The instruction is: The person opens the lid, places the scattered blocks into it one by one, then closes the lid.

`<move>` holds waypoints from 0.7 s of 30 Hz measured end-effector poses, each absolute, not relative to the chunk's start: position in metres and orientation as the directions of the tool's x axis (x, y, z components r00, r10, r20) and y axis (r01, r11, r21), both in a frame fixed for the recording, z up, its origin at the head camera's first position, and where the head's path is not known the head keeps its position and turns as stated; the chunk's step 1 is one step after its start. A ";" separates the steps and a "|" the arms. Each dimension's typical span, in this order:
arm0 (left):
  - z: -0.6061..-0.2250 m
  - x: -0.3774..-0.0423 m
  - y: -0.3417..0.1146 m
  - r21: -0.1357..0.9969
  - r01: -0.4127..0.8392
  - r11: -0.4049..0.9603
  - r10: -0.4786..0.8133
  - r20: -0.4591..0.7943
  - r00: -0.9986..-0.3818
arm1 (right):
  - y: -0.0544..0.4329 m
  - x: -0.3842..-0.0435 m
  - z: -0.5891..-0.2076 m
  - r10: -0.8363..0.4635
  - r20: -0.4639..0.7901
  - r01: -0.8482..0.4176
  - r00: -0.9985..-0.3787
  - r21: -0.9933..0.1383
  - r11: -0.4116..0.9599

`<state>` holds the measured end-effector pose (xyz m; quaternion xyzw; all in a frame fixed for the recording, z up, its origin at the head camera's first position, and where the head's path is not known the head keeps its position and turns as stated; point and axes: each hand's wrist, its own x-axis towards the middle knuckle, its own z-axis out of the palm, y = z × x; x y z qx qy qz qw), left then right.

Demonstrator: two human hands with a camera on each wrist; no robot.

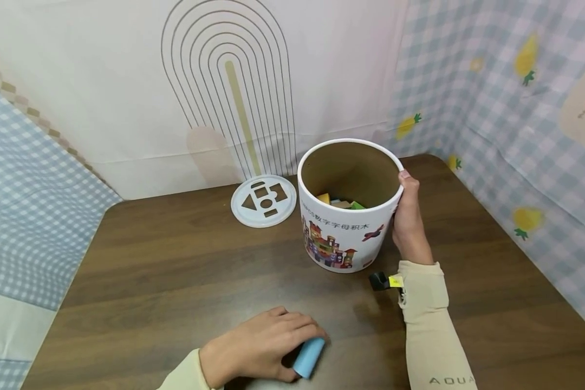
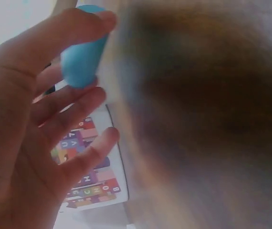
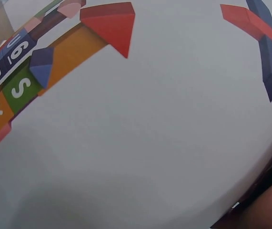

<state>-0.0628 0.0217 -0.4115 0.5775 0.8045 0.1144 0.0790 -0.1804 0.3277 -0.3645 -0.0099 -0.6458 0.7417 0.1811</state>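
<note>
Near the front of the table my left hand (image 1: 268, 344) pinches a light blue cylinder block (image 1: 309, 357) between thumb and fingers. The left wrist view shows the thumb across the blue cylinder (image 2: 83, 62) and the other fingers spread behind it. My right hand (image 1: 409, 219) grips the right side of a white bucket (image 1: 341, 238), thumb at the rim. Printed blocks and Chinese characters mark its front. Inside lie several blocks (image 1: 341, 204), yellow, green and plain wood among them. The bucket's printed wall (image 3: 126, 124) fills the right wrist view, with the hand barely showing at a corner.
A round white lid (image 1: 264, 201) with shaped cut-outs lies at the table's back edge, left of the bucket. Patterned cloth (image 1: 322, 70) hangs behind the brown table (image 1: 175, 271) and along both sides. A black wrist camera (image 1: 380, 281) sits by the right cuff.
</note>
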 end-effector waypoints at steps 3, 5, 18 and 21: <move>-0.409 -0.063 0.023 0.306 0.895 0.324 0.935 0.039 -0.351 | 0.327 -0.181 -0.365 0.284 0.212 -0.248 -0.935 -0.964 -0.098; -0.406 -0.065 0.023 0.312 0.893 0.324 0.930 0.068 -0.361 | 0.327 -0.182 -0.365 0.287 0.211 -0.250 -0.934 -0.962 -0.107; -0.363 -0.096 0.022 0.283 0.932 0.227 0.814 0.469 -0.341 | 0.327 -0.182 -0.364 0.285 0.210 -0.246 -0.935 -0.964 -0.097; -0.347 -0.108 0.022 0.331 0.922 0.202 0.790 0.501 -0.353 | 0.327 -0.181 -0.364 0.285 0.203 -0.240 -0.937 -0.965 -0.103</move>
